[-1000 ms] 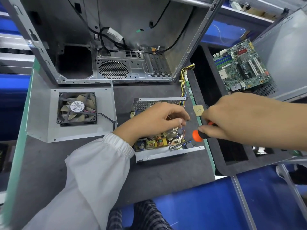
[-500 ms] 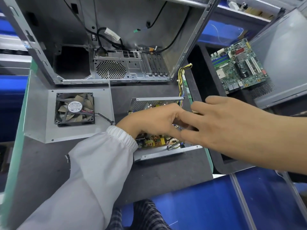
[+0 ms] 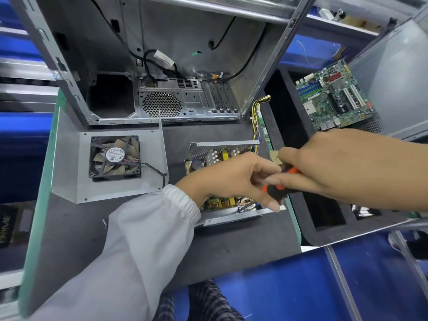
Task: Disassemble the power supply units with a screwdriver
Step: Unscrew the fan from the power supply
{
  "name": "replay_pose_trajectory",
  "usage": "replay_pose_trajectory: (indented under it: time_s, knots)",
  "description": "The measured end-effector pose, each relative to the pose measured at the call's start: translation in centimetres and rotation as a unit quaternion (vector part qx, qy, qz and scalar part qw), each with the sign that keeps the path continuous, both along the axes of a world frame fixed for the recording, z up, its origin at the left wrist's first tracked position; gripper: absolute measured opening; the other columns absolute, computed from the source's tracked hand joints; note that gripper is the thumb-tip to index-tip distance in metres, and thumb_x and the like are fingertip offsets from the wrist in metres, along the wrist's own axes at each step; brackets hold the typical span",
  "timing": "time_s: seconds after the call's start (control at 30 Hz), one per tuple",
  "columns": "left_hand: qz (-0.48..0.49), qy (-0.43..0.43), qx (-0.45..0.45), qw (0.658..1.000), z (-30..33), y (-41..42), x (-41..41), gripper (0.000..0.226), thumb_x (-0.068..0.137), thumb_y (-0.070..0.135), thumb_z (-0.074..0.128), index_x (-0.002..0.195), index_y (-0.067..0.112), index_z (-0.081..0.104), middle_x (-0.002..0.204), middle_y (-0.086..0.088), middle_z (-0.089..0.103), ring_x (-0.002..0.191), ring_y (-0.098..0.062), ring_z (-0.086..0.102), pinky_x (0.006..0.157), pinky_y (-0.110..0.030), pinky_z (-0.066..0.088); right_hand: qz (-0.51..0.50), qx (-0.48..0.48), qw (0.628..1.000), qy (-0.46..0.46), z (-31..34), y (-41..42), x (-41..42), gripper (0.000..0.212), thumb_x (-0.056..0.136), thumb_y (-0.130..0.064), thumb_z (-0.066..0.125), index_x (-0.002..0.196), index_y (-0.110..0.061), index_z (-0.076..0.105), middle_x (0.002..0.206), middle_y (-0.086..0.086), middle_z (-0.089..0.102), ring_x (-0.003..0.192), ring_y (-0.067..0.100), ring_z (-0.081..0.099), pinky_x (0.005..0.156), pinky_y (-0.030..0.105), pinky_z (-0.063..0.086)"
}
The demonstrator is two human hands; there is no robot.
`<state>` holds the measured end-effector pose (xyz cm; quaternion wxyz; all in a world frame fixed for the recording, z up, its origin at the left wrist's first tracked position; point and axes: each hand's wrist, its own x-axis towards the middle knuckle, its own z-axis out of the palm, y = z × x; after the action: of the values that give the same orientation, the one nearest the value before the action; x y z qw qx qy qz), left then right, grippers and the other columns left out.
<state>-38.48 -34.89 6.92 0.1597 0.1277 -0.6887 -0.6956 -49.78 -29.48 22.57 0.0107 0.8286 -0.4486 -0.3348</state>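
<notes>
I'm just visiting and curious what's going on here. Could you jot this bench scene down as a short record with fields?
activity: taking apart an opened power supply unit
right hand: grips an orange and black screwdriver
left hand: over the unit, fingers curled at the screwdriver handle
removed part: metal cover with fan, left of the unit
behind: bare computer case
right tray: motherboard

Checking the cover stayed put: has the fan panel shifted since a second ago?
No. The fan panel sits in the same spot, its far corner meeting the computer case below the round vent as before; the small frame shifts come from the head camera.
</notes>
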Motion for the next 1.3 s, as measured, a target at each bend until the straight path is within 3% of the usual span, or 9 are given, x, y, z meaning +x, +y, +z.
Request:
replay_pose_trajectory:
  time_s: [0.2,0.3,0.37,0.5,0.73,0.9,1.0,1.1,1.3]
  knots:
    - [-0.061,0.031,0.06,0.996,-0.4,-1.2,1.1,0.037,0.087,-0.016,0.059,0.123,-0.009,0.056,0.114,-0.013,0.064,0.1,-0.009,0.064,0.088,-0.017,0.047,0.05,0.01,0.998,0.025,-0.1,-0.3,-0.2,0.045,0.087,-0.031,0.055,0.101,-0.039,0.013,0.089,-0.006,0.003,0.085,0.013,0.027,0.066,0.027,0.043]
    - [-0.066,0.043,0.049,0.996,-0.3,-1.3,0.9,0.028,0.085,-0.02,0.059,0.112,-0.018,0.057,0.097,-0.007,0.069,0.081,0.009,0.063,0.073,-0.005,0.045,0.057,0.022,0.998,-0.027,-0.3,-0.3,-0.1,0.067,0.048,0.002,0.063,0.102,-0.032,0.041,0.094,-0.002,0.018,0.08,0.019,0.038,0.05,0.028,0.038]
    - [-0.059,0.031,0.042,0.997,-0.5,-1.0,0.6,0.022,0.081,-0.019,0.064,0.1,-0.008,0.064,0.077,0.012,0.067,0.067,0.011,0.058,0.066,-0.004,0.043,0.011,0.073,0.997,-0.033,-0.3,-0.2,-0.1,0.06,0.067,-0.018,0.07,0.111,-0.04,0.035,0.1,-0.006,0.017,0.088,0.016,0.04,0.064,0.027,0.044]
    - [-0.029,0.026,0.026,0.999,-0.6,-0.5,0.1,0.022,0.078,-0.012,0.072,0.098,-0.004,0.067,0.085,-0.002,0.071,0.081,-0.008,0.063,0.079,-0.019,0.05,-0.089,0.048,0.994,-0.045,0.5,0.0,-0.8,0.066,0.063,-0.088,0.012,0.104,-0.039,0.029,0.079,-0.012,0.042,0.063,0.007,0.047,0.053,0.021,0.035]
    - [-0.072,0.033,0.045,0.996,-0.4,-0.8,0.1,0.037,0.082,-0.015,0.066,0.116,-0.002,0.061,0.107,-0.012,0.066,0.1,-0.017,0.061,0.098,-0.03,0.049,-0.061,0.065,0.996,0.03,0.3,0.5,-0.2,0.027,0.088,-0.063,0.028,0.09,-0.04,0.013,0.086,-0.01,0.033,0.068,0.009,0.039,0.063,0.025,0.04]
    - [-0.114,0.032,0.052,0.992,-0.2,-1.2,0.3,0.039,0.084,-0.02,0.06,0.105,0.013,0.063,0.101,-0.001,0.071,0.092,0.001,0.066,0.082,-0.013,0.049,-0.005,0.034,0.998,0.054,-0.2,0.0,0.2,0.054,0.081,-0.011,0.051,0.106,-0.044,0.016,0.086,-0.004,0.002,0.079,0.012,0.013,0.051,0.021,0.024]
    - [-0.087,0.03,0.049,0.995,-0.3,-0.9,-0.1,0.038,0.082,-0.019,0.064,0.105,0.012,0.064,0.083,-0.003,0.074,0.08,0.005,0.063,0.075,-0.01,0.048,-0.028,0.066,0.996,0.059,0.3,0.1,-0.1,0.053,0.083,-0.029,0.059,0.113,-0.044,0.018,0.091,-0.009,0.007,0.078,0.011,0.017,0.053,0.021,0.029]
    - [-0.067,0.029,0.026,0.997,-0.2,-0.8,-0.6,0.027,0.081,-0.013,0.069,0.097,0.009,0.067,0.086,-0.005,0.072,0.084,-0.007,0.065,0.081,-0.021,0.053,-0.116,0.073,0.99,0.012,0.9,0.1,-0.6,0.054,0.073,-0.082,0.028,0.113,-0.044,0.027,0.092,-0.014,0.037,0.066,0.008,0.046,0.053,0.022,0.034]
    - [-0.054,0.03,0.033,0.998,-0.7,-0.6,-0.6,0.021,0.083,-0.007,0.07,0.102,0.002,0.066,0.087,-0.002,0.07,0.084,-0.011,0.061,0.079,-0.023,0.051,-0.032,0.017,0.995,0.094,-0.1,0.4,-0.1,0.055,0.071,-0.063,-0.015,0.084,-0.03,0.027,0.064,-0.007,0.029,0.061,0.018,0.039,0.058,0.028,0.032]
